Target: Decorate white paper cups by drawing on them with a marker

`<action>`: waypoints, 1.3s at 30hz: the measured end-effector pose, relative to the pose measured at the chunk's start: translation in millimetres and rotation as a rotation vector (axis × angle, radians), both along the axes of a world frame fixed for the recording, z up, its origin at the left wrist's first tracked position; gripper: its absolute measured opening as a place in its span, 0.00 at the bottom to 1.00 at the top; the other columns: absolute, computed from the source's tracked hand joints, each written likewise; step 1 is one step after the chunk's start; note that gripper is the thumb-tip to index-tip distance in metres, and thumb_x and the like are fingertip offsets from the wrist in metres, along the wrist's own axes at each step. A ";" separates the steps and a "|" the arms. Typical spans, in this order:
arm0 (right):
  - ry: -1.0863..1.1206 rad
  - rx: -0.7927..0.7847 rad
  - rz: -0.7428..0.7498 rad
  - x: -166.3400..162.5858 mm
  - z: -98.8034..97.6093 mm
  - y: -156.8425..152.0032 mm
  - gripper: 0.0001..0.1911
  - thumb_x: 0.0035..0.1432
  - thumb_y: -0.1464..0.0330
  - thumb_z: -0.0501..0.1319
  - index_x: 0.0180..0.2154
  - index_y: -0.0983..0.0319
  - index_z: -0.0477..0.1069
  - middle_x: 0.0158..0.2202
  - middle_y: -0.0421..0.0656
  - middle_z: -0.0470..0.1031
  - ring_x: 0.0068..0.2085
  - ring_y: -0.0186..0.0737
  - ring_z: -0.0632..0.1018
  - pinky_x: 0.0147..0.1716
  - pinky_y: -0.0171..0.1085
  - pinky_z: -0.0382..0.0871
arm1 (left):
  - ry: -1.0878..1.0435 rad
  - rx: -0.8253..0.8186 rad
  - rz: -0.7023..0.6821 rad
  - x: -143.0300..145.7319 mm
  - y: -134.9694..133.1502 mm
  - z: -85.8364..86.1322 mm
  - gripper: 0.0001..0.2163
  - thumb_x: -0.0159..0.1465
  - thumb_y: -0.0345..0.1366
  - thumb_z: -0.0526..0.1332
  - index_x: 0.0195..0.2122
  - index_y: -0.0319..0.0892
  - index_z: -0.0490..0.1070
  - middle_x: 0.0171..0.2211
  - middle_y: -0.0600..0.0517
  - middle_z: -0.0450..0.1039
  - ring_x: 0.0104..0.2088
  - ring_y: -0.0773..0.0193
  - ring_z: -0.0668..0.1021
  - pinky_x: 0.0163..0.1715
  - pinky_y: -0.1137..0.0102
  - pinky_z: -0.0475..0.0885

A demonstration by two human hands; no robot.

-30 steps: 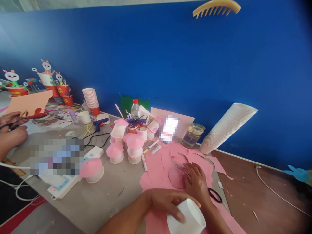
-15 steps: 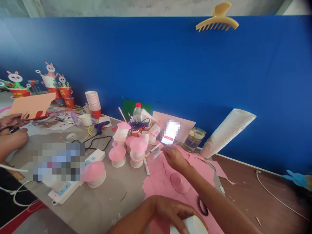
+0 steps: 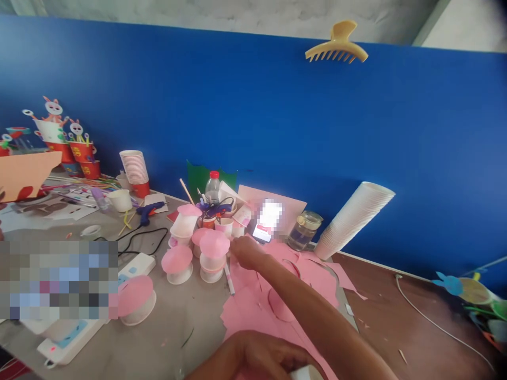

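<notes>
At the bottom edge my left hand [image 3: 259, 353] is curled around a white paper cup [image 3: 308, 372], mostly cut off by the frame. My right hand [image 3: 246, 252] reaches across pink paper [image 3: 253, 311], its fingers drawn together beside a small cup topped with a pink paper disc [image 3: 214, 244]. What those fingers hold, if anything, is hidden behind the hand. Just below them lies a white marker [image 3: 229, 279]. Another cup with a pink disc [image 3: 177, 259] stands to the left, and a third pink disc [image 3: 135, 295] tops a cup by the power strip.
A tall stack of white cups [image 3: 356, 219] leans at the right, near a glass jar [image 3: 304, 230] and a lit phone [image 3: 268, 220]. At left are a glue gun [image 3: 150, 211], its black cord, a power strip [image 3: 75, 332] and more stacked cups [image 3: 134, 169]. Behind stands a blue partition [image 3: 253, 105].
My right hand has moved left from the pens by the phone toward the pink-topped cups. My left hand still holds its cup, now lower in view. The view has shifted right.
</notes>
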State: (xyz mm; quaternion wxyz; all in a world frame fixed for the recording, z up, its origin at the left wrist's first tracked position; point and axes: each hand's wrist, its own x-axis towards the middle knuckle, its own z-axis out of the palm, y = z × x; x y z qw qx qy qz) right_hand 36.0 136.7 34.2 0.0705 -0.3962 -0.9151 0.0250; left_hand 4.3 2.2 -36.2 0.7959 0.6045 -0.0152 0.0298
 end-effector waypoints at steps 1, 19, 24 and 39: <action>0.031 0.014 0.005 6.7 8.2 -4.4 0.07 0.54 0.78 0.66 0.36 0.65 0.74 0.35 0.49 0.76 0.38 0.45 0.78 0.42 0.42 0.71 | 0.004 -0.007 0.004 -0.7 -0.2 1.8 0.42 0.42 0.55 0.72 0.57 0.40 0.67 0.44 0.48 0.66 0.49 0.46 0.73 0.50 0.54 0.66; 0.739 0.034 -0.575 132.3 -8.2 -148.4 0.12 0.66 0.62 0.50 0.37 0.59 0.69 0.27 0.41 0.76 0.26 0.39 0.76 0.26 0.33 0.66 | -0.181 -0.453 0.574 -20.7 -1.3 45.9 0.30 0.48 0.41 0.71 0.53 0.42 0.70 0.40 0.46 0.73 0.38 0.58 0.75 0.34 0.70 0.66; 0.848 -0.246 -0.582 114.7 -8.5 -158.7 0.15 0.65 0.59 0.49 0.38 0.60 0.70 0.26 0.42 0.76 0.25 0.38 0.73 0.25 0.34 0.64 | -0.211 -0.413 0.600 -23.2 1.8 46.7 0.33 0.50 0.45 0.69 0.57 0.39 0.67 0.41 0.42 0.75 0.41 0.53 0.77 0.36 0.67 0.66; 1.282 -0.926 -0.683 101.2 15.6 -169.7 0.05 0.45 0.66 0.53 0.22 0.60 0.63 0.15 0.34 0.62 0.19 0.30 0.62 0.21 0.32 0.53 | -0.297 -0.409 0.618 -26.6 5.9 42.8 0.27 0.53 0.47 0.64 0.48 0.31 0.72 0.38 0.36 0.78 0.40 0.46 0.80 0.38 0.61 0.71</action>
